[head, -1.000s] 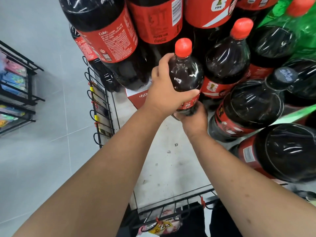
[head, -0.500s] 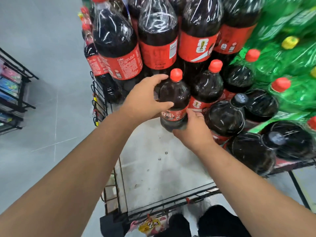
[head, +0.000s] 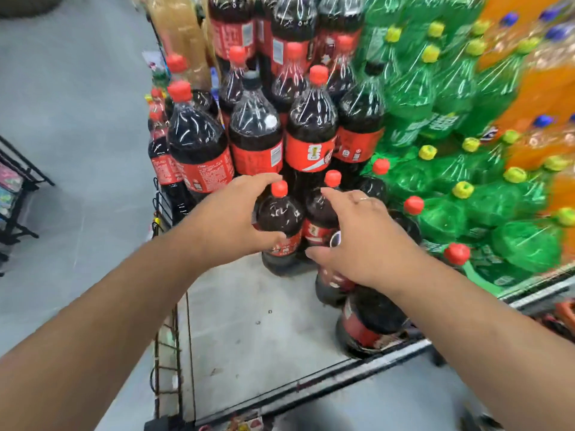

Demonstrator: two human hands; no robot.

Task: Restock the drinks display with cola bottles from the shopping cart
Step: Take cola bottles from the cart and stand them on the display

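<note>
**Red-capped cola bottle (head: 281,222) at the point of placement**

**Item.** The cola bottle stands upright at the front left of the lower row on the drinks display. Its base is on, or only just clear of, the grey shelf deck (head: 242,321); blur prevents confirming contact.

**Hands.** The left hand (head: 231,219) grips the bottle at the shoulder, with the thumb across the front above the label and the fingers curled over the far side below the cap. The right hand (head: 361,241) is spread with its fingers near straight, laid over the neighbouring cola bottle (head: 319,213) just beside the first. It clasps nothing that can be seen.

**Surroundings.**
- More loose cola bottles (head: 370,315) stand under the right forearm.
- Shrink-wrapped cola packs (head: 258,132) are stacked directly behind.
- Green soda bottles (head: 451,197) are to the right, with orange soda bottles (head: 544,88) beyond them.
- A wire side rack (head: 165,337) runs along the deck's left edge.
- The shopping cart is not in view.

**Assessment.** The step in hand is judged to be seating this bottle in the front row while the right hand steadies its neighbour.

The next move calls for three things:
- Confirm that the base sits flat.
- Close the bottle up against the neighbour with the label facing out.
- Open the left hand straight off, without dragging the shoulder sideways; a tall bottle can tip.

A broad stretch of deck lies bare to the left and front, so the restock looks well short of finished.
</note>
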